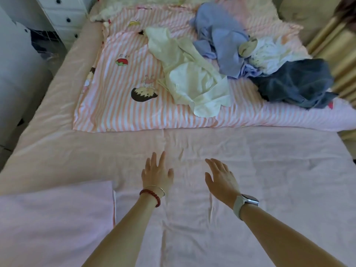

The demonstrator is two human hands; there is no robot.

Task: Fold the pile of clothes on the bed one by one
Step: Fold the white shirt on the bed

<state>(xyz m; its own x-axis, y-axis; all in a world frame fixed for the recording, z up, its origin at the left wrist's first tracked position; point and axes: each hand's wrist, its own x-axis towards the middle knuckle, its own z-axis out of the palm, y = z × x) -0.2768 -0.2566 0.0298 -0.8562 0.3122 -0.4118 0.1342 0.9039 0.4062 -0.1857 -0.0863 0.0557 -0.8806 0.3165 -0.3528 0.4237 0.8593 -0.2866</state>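
Left hand (157, 173) and right hand (221, 180) near, fingers spread, holding nothing, over pink bed (250, 170). Clothes pile (231, 54) far right on striped quilt (119, 97); white drawers (63, 14) far left.

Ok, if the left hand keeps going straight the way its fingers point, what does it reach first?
Probably the near edge of the striped quilt; only bare pink sheet lies before it. Left hand is open.
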